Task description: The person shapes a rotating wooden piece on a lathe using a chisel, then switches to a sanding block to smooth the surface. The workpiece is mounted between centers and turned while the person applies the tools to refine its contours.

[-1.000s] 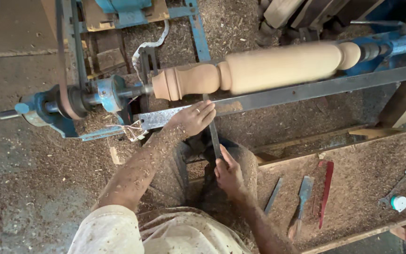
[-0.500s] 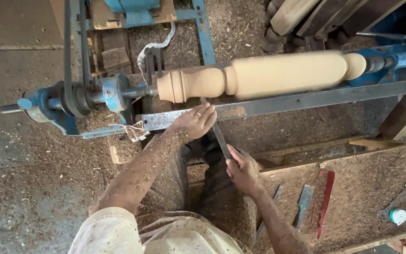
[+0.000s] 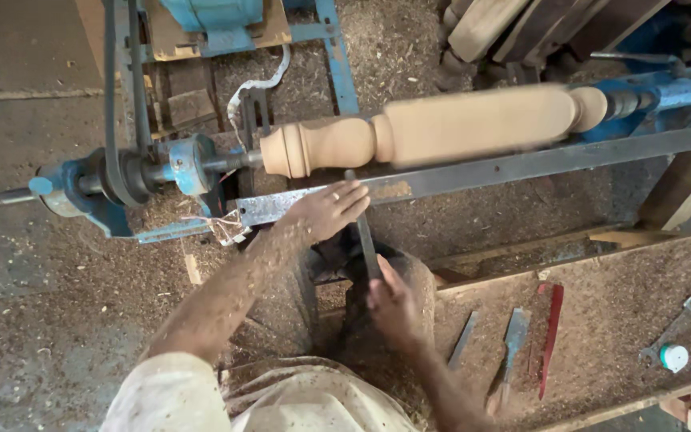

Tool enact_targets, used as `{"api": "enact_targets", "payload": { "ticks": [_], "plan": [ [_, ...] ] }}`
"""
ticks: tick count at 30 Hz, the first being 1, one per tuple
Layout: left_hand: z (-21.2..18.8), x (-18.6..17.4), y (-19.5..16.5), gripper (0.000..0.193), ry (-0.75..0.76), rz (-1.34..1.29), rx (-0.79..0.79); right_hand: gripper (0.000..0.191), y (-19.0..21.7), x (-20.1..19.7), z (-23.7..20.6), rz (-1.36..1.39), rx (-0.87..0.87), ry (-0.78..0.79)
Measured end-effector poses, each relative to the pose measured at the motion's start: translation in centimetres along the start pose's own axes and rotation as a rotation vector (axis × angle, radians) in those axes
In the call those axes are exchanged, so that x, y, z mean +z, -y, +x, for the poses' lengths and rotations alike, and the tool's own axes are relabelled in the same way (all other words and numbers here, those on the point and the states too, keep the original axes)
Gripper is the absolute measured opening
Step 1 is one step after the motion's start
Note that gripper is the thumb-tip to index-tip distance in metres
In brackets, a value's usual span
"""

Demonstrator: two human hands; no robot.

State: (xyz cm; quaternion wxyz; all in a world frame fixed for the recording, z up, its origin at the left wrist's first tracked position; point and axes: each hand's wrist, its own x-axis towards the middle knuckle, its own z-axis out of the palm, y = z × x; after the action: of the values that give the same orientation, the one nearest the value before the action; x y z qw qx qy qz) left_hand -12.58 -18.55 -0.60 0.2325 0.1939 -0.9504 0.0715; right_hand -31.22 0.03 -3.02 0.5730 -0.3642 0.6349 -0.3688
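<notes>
Left hand (image 3: 325, 212): ring on one finger. Right hand (image 3: 393, 304): bare. Both forearms flecked with sawdust. Pale, dusty cloth garment at shoulder and lap.
</notes>
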Motion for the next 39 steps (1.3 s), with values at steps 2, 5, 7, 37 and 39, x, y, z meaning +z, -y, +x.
{"api": "enact_targets", "payload": {
  "ticks": [2,5,7,37,39],
  "plan": [
    [0.3,-0.1,0.2,0.053,0.020,-0.057,0.051,0.055,-1.6,2.7,-0.6,0.202,0.142,-0.069],
    [0.7,-0.2,0.3,0.053,0.051,-0.091,0.066,0.057,-2.9,3.8,-0.3,0.325,0.224,-0.110],
    [0.8,-0.2,0.2,0.051,0.040,-0.084,0.039,0.058,-3.0,3.6,0.2,0.320,0.208,-0.098],
    [-0.1,0.9,0.3,0.038,-0.017,0.079,-0.011,0.057,-2.1,-3.3,3.2,-0.077,0.055,0.131],
    [-0.1,0.9,0.3,0.038,-0.028,0.087,0.002,0.057,-1.4,-3.4,3.3,-0.063,0.128,0.124]
  ]
}}
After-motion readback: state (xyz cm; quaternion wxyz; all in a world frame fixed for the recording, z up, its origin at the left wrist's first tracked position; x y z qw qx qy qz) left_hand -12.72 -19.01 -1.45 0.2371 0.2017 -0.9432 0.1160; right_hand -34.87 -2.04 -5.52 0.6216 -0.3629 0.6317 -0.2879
